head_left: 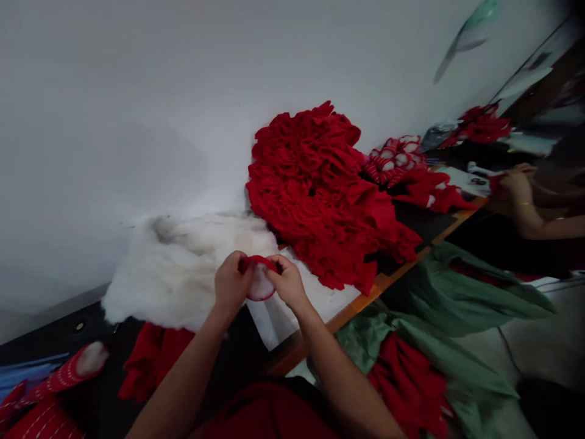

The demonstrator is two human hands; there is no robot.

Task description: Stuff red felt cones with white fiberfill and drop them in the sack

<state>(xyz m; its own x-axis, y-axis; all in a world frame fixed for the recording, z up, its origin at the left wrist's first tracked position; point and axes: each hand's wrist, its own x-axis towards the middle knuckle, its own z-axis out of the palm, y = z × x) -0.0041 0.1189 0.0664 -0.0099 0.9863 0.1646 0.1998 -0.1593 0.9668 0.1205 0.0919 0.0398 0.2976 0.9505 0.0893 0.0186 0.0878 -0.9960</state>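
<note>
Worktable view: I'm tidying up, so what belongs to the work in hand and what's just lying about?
Work in hand: red piece, between left hand and right hand; likely the white fluff and red pile.

Seemingly just lying about: green cloth, white sheet, blue thing.

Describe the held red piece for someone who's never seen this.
Left of the big red pile lies white fluff. By its right edge, left hand and right hand hold a small red piece. White stuffing shows in its round opening, unlike the pile.
</note>
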